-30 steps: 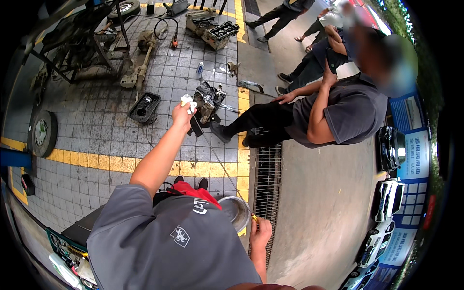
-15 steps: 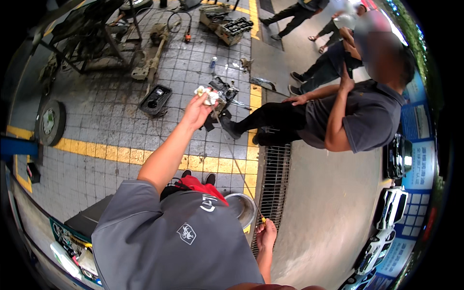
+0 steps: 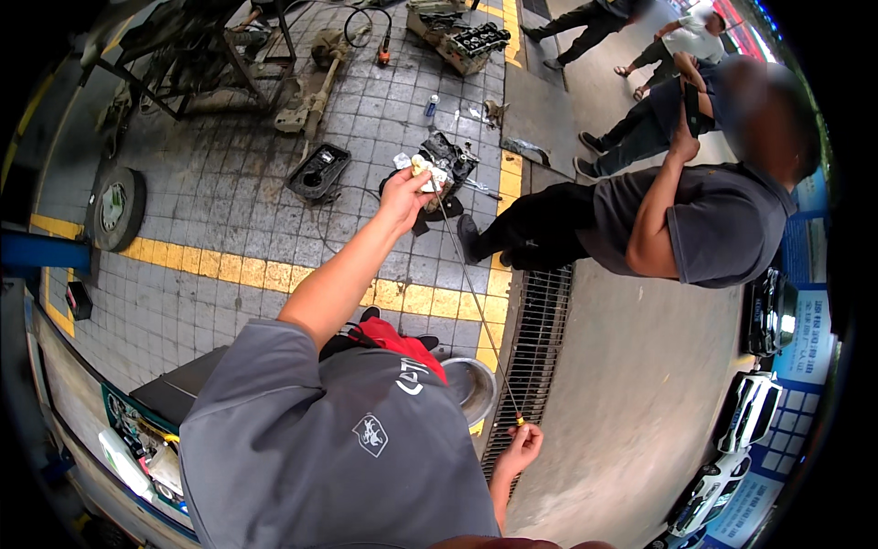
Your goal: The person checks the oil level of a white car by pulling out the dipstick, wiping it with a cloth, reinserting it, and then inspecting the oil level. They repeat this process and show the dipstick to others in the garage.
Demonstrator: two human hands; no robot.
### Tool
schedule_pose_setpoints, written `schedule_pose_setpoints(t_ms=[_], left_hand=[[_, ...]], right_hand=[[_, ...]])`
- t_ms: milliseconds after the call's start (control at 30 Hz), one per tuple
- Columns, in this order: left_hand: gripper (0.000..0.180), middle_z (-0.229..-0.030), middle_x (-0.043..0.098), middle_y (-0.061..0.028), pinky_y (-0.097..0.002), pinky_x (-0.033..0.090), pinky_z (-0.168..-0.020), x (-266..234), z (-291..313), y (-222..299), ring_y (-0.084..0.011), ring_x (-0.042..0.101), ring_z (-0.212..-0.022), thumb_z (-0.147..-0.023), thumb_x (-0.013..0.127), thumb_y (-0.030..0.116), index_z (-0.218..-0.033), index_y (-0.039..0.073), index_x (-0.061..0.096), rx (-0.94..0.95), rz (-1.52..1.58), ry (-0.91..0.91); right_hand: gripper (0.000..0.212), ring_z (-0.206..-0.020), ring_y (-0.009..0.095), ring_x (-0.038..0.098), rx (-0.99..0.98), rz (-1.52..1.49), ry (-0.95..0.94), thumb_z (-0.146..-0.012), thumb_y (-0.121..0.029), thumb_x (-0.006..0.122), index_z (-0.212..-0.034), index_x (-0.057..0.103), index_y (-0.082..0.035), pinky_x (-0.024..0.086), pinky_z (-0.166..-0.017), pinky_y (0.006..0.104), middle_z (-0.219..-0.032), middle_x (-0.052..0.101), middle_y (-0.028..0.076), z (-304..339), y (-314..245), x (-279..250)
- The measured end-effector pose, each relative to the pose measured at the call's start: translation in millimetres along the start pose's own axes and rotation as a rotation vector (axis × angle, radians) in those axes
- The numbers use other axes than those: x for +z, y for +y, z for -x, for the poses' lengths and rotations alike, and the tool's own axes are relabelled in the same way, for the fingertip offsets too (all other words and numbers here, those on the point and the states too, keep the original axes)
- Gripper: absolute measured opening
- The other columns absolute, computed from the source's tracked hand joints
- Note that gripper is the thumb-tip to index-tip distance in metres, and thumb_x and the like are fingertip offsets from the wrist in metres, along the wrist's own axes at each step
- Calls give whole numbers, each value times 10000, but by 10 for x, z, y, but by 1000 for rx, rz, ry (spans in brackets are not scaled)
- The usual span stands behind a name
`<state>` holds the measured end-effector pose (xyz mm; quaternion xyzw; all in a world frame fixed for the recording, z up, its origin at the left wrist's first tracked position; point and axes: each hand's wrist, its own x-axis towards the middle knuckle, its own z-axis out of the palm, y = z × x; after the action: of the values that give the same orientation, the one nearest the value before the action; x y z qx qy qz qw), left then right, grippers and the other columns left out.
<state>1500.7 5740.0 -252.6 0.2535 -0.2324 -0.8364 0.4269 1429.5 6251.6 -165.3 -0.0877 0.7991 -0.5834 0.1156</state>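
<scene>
Though the view has shifted slightly, the thin rod point(image 3: 476, 302) still spans both hands, the left hand point(image 3: 405, 199) gripping white cloth point(image 3: 426, 172) apparently around its far end, the right hand point(image 3: 522, 446) pinching its yellow handle point(image 3: 519, 420) between fingertips.

The person's left arm point(image 3: 343, 265) stretches forward, the left hand point(image 3: 404, 199) pinched closed; the right hand point(image 3: 519, 449), also pinching, sits farther back.
</scene>
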Motion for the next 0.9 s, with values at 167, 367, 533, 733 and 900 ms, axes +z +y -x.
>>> schedule_pose_setpoints(t_ms=[167,367,533,733,900], left_hand=[[270,-1113,627,-130,-376,554,-828,208,-3,-385,-254,639,-976,-951,522,83,-1214,20,510,-84,-3,115],[404,-1216,572,-207,-456,487,-960,888,266,-972,-348,589,-1119,-1028,368,361,-1235,30,472,-369,126,-1],[338,-1209,572,-185,-428,484,-996,1196,519,-1793,-323,582,-1134,-1024,425,267,-1234,9,483,-526,1,-144],[257,-1095,594,-129,-397,513,-954,1841,969,-3050,-252,610,-1010,-1008,476,187,-1167,-8,529,-749,-107,-196],[210,-973,572,-90,-346,526,-806,2478,1207,-4052,-187,576,-825,-1006,487,178,-1106,2,542,-780,-236,-282]], right_hand=[[127,-859,148,551,-190,152,48,-938,-82,588,-1021,555,8,458,-782,278,-960,577,67,-76,183,-306],[80,-789,85,506,-18,145,103,-922,-52,609,-974,563,-13,430,-721,223,-901,562,11,-133,568,-1036],[63,-698,60,496,171,133,112,-911,-62,625,-925,577,-25,412,-661,197,-777,557,-8,14,920,-1862],[71,-652,88,522,389,-38,243,-916,-69,612,-907,566,-15,429,-641,224,-714,566,21,471,1127,-2476],[120,-567,124,462,537,-577,423,-948,-139,560,-881,517,-49,406,-561,265,-645,504,29,791,1352,-2630]])
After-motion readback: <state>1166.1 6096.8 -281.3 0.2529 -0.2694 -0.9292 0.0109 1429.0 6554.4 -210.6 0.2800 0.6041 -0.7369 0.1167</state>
